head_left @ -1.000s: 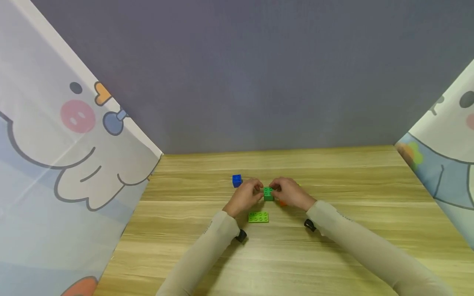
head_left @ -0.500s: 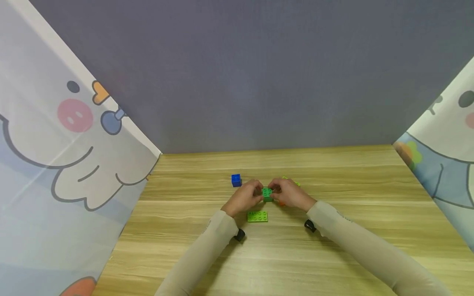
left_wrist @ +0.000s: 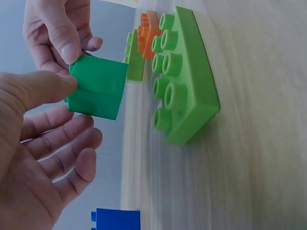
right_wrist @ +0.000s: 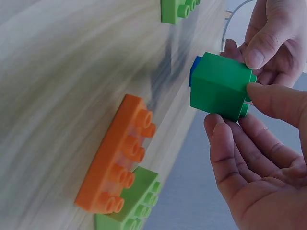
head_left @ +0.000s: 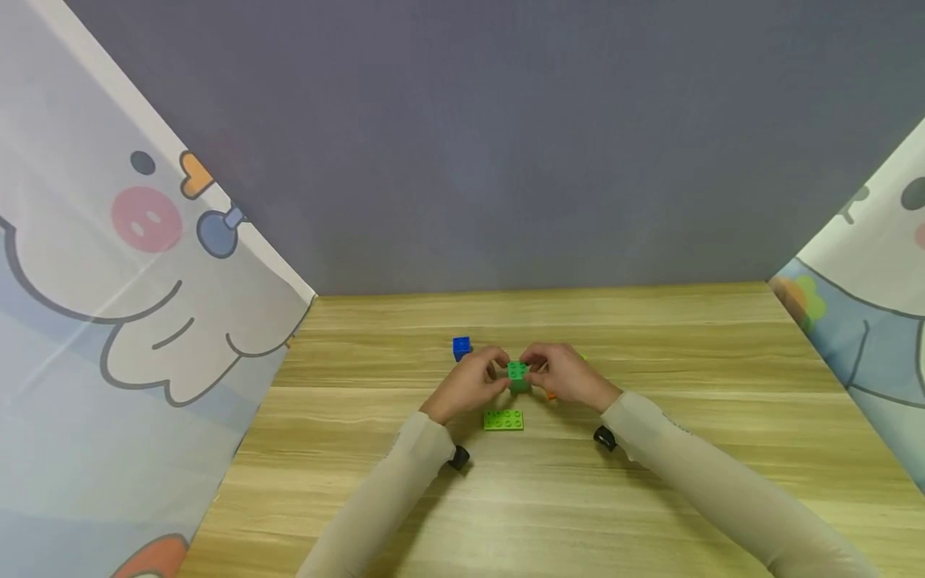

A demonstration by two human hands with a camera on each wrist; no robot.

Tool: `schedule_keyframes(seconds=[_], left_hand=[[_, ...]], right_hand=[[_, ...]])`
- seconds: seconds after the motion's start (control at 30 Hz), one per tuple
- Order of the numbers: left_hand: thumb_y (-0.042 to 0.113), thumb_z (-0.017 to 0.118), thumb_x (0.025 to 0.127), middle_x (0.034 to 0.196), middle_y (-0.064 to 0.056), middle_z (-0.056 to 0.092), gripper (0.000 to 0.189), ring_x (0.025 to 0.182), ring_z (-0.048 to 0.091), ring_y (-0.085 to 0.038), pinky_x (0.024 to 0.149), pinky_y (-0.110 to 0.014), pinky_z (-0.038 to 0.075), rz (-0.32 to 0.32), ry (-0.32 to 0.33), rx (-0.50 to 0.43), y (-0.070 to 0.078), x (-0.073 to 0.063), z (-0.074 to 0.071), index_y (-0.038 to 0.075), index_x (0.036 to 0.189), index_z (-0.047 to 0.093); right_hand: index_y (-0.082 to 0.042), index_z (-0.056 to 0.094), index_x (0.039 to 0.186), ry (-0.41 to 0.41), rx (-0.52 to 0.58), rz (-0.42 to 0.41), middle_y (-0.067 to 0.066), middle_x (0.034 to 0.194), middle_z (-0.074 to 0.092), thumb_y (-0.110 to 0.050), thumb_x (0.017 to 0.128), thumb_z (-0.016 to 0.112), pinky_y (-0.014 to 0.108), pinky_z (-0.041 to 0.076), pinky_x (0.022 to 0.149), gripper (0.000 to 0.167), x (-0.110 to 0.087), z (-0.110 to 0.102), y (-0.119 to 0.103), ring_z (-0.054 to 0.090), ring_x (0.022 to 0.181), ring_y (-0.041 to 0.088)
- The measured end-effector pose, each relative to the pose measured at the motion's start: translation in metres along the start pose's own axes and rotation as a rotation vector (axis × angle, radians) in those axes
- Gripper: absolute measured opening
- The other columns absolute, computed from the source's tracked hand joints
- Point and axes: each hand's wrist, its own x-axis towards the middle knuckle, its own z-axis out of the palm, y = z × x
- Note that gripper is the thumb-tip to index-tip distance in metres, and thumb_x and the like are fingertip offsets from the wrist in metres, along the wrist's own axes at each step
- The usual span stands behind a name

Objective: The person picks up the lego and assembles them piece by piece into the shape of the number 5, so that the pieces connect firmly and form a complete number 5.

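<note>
Pinching a green four-stud brick [head_left: 518,376] narrowly with left hand [head_left: 470,384] and right hand [head_left: 568,376], lower centre of frame; looks light, rigid; best gripped by flat sides.

Green four-stud toy building brick [head_left: 517,379]: square top with cylindrical studs in a two-by-two layout; smooth, plain sides. Pose: upright, studs facing up, raised clear of the wooden tabletop [head_left: 578,506]. Support: pinched by the left hand [head_left: 470,384] at its left and the right hand [head_left: 568,374] at its right; both thumbs bear on it near the stud end. Location: just beyond the eight-stud lime-green brick [head_left: 503,421].
</note>
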Motion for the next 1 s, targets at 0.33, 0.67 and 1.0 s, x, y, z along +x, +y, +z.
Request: schedule_keyframes(seconds=[0.33,0.67,1.0], left_hand=[[0.020,0.067,0.090,0.108,-0.003,0.059,0.028,0.083,0.056,-0.012,0.066,-0.021,0.048,0.038,-0.008,0.015,-0.002,-0.014,-0.007,0.015,0.116,0.061],[0.019,0.070,0.087,0.105,0.000,0.061,0.025,0.085,0.058,-0.012,0.070,-0.019,0.049,0.079,-0.037,0.059,0.002,-0.024,-0.010,0.012,0.110,0.064],[0.020,0.072,0.086,0.103,0.003,0.060,0.025,0.084,0.056,-0.011,0.071,-0.019,0.047,0.086,-0.035,0.088,0.001,-0.033,-0.006,0.011,0.108,0.064]], right_hand=[[-0.010,0.066,0.106,-0.049,0.016,-0.021,-0.003,0.092,0.064,-0.012,0.087,0.069,0.030,0.051,0.071,0.019,-0.003,0.005,-0.011,0.060,0.082,0.012],[-0.013,0.066,0.107,-0.091,0.017,-0.040,-0.007,0.092,0.063,-0.013,0.088,0.069,0.028,0.051,0.067,0.019,-0.011,0.010,-0.014,0.060,0.081,0.009],[-0.011,0.067,0.102,-0.087,0.041,-0.133,-0.003,0.092,0.065,-0.010,0.086,0.070,0.026,0.052,0.066,0.017,-0.016,0.016,-0.013,0.062,0.080,0.012]])
